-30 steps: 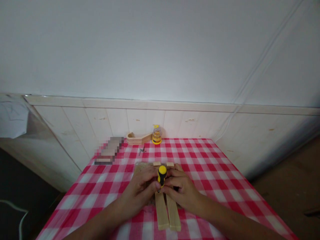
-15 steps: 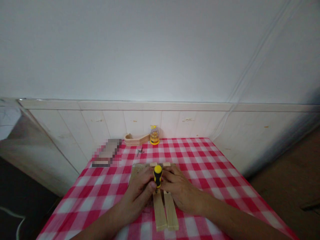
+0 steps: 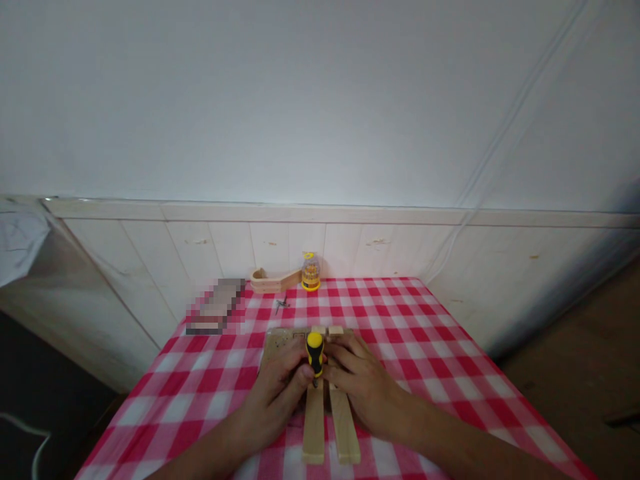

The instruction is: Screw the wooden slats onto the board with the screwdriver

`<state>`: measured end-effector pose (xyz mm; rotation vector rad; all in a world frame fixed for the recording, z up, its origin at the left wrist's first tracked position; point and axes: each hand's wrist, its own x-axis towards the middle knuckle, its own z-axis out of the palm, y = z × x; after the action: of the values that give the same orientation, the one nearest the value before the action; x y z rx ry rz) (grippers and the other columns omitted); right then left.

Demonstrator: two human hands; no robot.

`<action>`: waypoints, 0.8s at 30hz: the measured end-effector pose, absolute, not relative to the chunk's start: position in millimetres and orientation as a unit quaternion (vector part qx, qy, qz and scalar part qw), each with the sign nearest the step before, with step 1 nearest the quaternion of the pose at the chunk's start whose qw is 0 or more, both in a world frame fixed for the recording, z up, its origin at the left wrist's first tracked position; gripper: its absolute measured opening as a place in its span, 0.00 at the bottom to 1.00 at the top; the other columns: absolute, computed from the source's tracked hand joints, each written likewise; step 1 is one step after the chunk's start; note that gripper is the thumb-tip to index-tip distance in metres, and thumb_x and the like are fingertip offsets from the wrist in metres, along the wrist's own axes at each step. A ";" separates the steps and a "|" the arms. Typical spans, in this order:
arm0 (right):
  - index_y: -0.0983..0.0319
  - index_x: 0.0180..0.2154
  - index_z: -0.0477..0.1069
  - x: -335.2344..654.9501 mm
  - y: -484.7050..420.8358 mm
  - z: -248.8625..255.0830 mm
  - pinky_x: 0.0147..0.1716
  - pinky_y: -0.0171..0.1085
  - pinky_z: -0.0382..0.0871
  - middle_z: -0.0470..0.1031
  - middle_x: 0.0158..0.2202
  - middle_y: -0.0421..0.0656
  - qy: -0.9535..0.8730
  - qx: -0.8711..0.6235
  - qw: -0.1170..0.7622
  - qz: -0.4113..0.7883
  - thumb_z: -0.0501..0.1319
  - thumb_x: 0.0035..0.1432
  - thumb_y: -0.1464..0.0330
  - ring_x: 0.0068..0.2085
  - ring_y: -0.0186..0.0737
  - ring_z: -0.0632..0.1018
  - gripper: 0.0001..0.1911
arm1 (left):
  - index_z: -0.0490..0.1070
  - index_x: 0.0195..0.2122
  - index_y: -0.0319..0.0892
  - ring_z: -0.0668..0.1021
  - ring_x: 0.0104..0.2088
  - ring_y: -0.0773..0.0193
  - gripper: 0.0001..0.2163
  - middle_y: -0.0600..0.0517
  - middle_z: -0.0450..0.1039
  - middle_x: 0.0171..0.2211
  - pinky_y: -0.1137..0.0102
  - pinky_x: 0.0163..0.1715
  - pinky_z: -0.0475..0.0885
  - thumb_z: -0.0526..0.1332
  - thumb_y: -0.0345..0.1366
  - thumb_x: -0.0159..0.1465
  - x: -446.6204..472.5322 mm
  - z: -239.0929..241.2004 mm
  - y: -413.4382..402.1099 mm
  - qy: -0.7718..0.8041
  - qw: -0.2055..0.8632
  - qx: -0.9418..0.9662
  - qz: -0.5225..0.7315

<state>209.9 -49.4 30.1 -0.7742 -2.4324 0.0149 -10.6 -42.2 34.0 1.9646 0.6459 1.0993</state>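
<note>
A yellow and black screwdriver stands nearly upright, its tip down at a pale wooden strip. My left hand is closed about the handle from the left, its thumb near the lower end. From the right, my right hand brings its bent fingertips to the handle, above a second wooden strip. Both strips lie lengthwise toward me, a narrow gap between them. Under them is a brownish board, partly covered by my hands. The contact of the screwdriver tip is hard to make out.
A curved wooden piece and a yellow-based bit holder stand at the back by the wall. Small dark metal pieces lie in front of them. A blurred-out flat object lies at left on the checked tablecloth.
The left strip has swung, its near end moving left and its far end right, which widens the near gap between the strips. Both hands and the screwdriver stay nearly in place.
</note>
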 end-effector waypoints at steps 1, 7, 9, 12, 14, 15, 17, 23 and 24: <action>0.59 0.58 0.73 210.5 -48.6 28.8 0.60 0.55 0.71 0.77 0.58 0.52 -0.910 -0.288 0.298 0.004 0.61 0.69 0.73 0.61 0.51 0.73 0.18 | 0.75 0.47 0.44 0.76 0.45 0.55 0.13 0.45 0.75 0.46 0.63 0.48 0.72 0.52 0.42 0.77 -10.5 34.6 -43.2 0.265 0.374 0.774 0.437; 0.59 0.58 0.73 210.9 -47.1 24.3 0.62 0.57 0.71 0.77 0.59 0.53 -0.904 -0.278 0.325 0.004 0.61 0.71 0.68 0.62 0.52 0.74 0.16 | 0.75 0.43 0.44 0.78 0.41 0.56 0.07 0.46 0.77 0.41 0.64 0.43 0.74 0.57 0.35 0.72 -7.1 35.5 -48.6 0.305 0.294 0.787 0.449; 0.60 0.57 0.73 210.7 -47.0 23.6 0.61 0.57 0.72 0.78 0.58 0.54 -0.904 -0.275 0.329 0.001 0.61 0.70 0.69 0.62 0.52 0.74 0.15 | 0.75 0.46 0.44 0.78 0.33 0.60 0.07 0.49 0.76 0.35 0.69 0.34 0.74 0.59 0.34 0.69 -6.4 31.0 -47.6 0.314 0.309 0.772 0.458; 0.61 0.57 0.73 210.4 -46.5 22.9 0.61 0.57 0.72 0.79 0.56 0.54 -0.904 -0.274 0.327 0.003 0.61 0.70 0.68 0.61 0.53 0.75 0.15 | 0.71 0.56 0.45 0.75 0.28 0.64 0.15 0.53 0.74 0.33 0.74 0.27 0.70 0.60 0.32 0.68 -7.5 25.0 -44.0 0.331 0.351 0.743 0.463; 0.62 0.57 0.73 210.2 -45.8 22.4 0.61 0.57 0.72 0.79 0.55 0.54 -0.904 -0.271 0.329 0.005 0.61 0.70 0.68 0.61 0.53 0.75 0.15 | 0.72 0.53 0.44 0.74 0.27 0.65 0.13 0.54 0.73 0.31 0.75 0.27 0.69 0.59 0.31 0.69 -8.9 25.4 -42.1 0.332 0.358 0.752 0.444; 0.62 0.57 0.73 210.0 -45.5 22.1 0.61 0.57 0.72 0.79 0.55 0.54 -0.904 -0.267 0.333 0.004 0.61 0.70 0.67 0.61 0.53 0.75 0.15 | 0.73 0.50 0.44 0.74 0.28 0.65 0.10 0.54 0.73 0.31 0.75 0.28 0.69 0.58 0.31 0.69 -9.5 27.1 -41.6 0.326 0.360 0.760 0.431; 0.63 0.58 0.72 209.9 -45.0 21.5 0.60 0.57 0.73 0.79 0.55 0.55 -0.903 -0.260 0.342 -0.002 0.60 0.71 0.68 0.60 0.53 0.75 0.16 | 0.74 0.46 0.43 0.75 0.31 0.64 0.08 0.52 0.73 0.32 0.73 0.32 0.71 0.56 0.31 0.71 -10.3 32.2 -41.8 0.304 0.373 0.774 0.411; 0.60 0.57 0.72 209.3 -44.3 21.6 0.58 0.56 0.74 0.78 0.56 0.53 -0.901 -0.272 0.337 0.000 0.61 0.70 0.68 0.59 0.53 0.76 0.15 | 0.69 0.54 0.44 0.77 0.47 0.56 0.12 0.44 0.73 0.49 0.63 0.48 0.75 0.50 0.35 0.75 -11.9 44.2 -48.1 0.290 0.398 0.777 0.391; 0.60 0.56 0.73 208.8 -44.0 21.7 0.58 0.56 0.74 0.78 0.56 0.53 -0.901 -0.270 0.339 0.000 0.61 0.71 0.68 0.59 0.53 0.76 0.14 | 0.68 0.56 0.45 0.76 0.49 0.56 0.13 0.43 0.73 0.51 0.62 0.50 0.75 0.50 0.35 0.76 -12.0 45.2 -49.1 0.292 0.400 0.778 0.387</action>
<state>208.8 -44.0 21.7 -0.7039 -2.3463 -0.0005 -12.0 -49.1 45.2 1.9685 0.7388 0.9784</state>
